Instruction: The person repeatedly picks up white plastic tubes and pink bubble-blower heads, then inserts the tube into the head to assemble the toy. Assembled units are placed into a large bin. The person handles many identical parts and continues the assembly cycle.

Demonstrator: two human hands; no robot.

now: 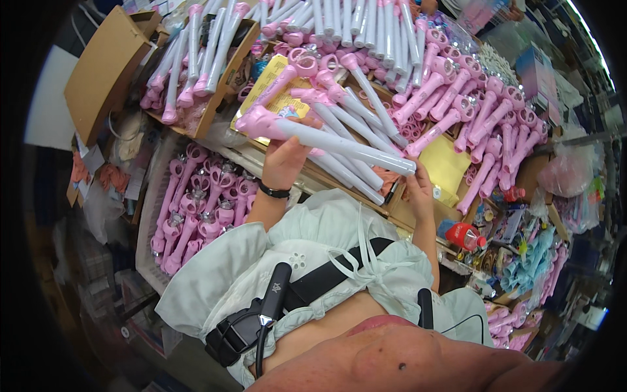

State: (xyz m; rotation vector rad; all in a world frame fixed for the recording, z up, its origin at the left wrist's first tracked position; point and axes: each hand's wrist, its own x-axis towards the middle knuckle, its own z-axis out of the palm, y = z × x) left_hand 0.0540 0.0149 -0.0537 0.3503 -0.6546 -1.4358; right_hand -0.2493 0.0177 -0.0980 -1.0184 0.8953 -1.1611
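Observation:
A toy wand with a pink head and a long white tube point(349, 147) lies slantwise between my hands. My left hand point(285, 160) grips it just below the pink end, with the fingers partly hidden behind the tube. At the tube's far right end, the fingertips of my right hand point(421, 186) close on the tip. Behind it, several more white-tubed pink wands point(356, 117) lie in a loose pile on the bench. Some of them rest near a yellow printed card point(282, 98).
At my left stands a pale crate point(145, 245) of pink handles. A cardboard box point(225, 78) of white-tubed wands is beyond it. Pink handles with ring tops point(450, 111) heap up at the right. A red-labelled bottle point(465, 236) lies near my right forearm.

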